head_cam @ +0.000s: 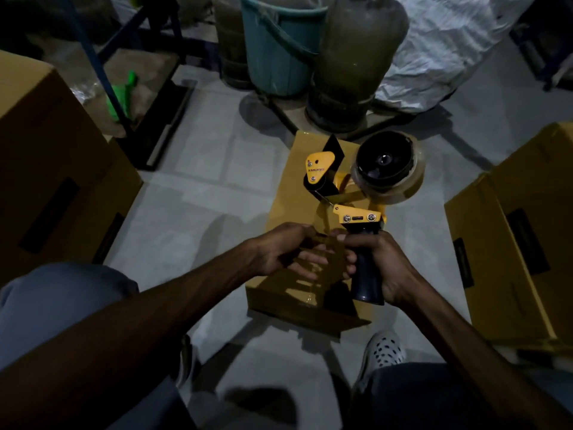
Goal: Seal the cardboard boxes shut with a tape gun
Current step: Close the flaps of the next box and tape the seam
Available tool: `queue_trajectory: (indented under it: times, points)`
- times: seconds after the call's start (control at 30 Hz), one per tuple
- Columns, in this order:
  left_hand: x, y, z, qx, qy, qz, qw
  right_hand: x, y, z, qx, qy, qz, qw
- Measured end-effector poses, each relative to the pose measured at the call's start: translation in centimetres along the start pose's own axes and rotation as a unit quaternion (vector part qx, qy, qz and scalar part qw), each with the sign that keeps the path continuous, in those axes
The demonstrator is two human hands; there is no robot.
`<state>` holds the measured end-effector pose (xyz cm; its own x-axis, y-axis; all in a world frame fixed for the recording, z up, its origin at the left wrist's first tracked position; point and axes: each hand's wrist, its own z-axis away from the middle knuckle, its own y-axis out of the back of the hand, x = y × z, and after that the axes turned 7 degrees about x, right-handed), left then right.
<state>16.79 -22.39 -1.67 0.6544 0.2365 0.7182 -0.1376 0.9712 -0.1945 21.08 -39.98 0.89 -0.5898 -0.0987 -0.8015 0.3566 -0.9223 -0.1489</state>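
Two hands, right hand (376, 262) gripping tape gun (356, 193), label unreadable

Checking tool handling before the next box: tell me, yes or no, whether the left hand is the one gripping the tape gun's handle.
No, the right hand grips the tape gun by its dark handle, while the left hand pinches the tape end.

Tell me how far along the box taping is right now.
Done: nothing I can confirm; the small box on the floor has its flaps down, but a tape strip on it is not clear. In hand: the right hand grips the tape gun by its handle above that box, while the left hand seems to pull out the loose tape end. Left: taping this box, then the larger boxes at left and right.
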Motion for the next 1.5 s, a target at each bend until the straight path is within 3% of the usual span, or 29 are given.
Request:
queue_trajectory:
  times: [0.23, 0.57, 0.77, 1.0, 1.23, 1.4, 1.5]
  points:
    - [0.6, -0.7, -0.3, -0.01, 0.041, 0.174, 0.984, -0.3, -0.1, -0.2, 0.011, 0.011, 0.01, 1.0]
    - [1.6, 0.0, -0.4, 0.007, 0.047, 0.234, 0.971, -0.2, 0.7, -0.6, 0.011, 0.048, 0.006, 0.999]
    - [1.3, 0.4, -0.3, -0.005, 0.037, 0.196, 0.98, -0.5, 0.8, -0.6, 0.015, 0.066, 0.005, 0.998]
    - [0.4, -0.6, 0.5, 0.062, -0.121, 0.083, 0.987, -0.8, 0.5, -0.6, 0.021, 0.065, -0.024, 0.997]
    - [0.1, -0.3, -0.2, 0.146, -0.271, -0.024, 0.951, -0.7, 0.4, -0.6, 0.013, 0.05, -0.039, 0.998]
    - [0.9, 1.6, -1.1, 0.226, -0.331, -0.109, 0.91, -0.9, 1.1, -0.4, -0.005, 0.033, -0.042, 0.999]
    - [0.7, 2.1, -1.2, 0.217, -0.358, -0.152, 0.895, -0.9, 1.3, -0.6, -0.014, 0.033, -0.023, 0.999]
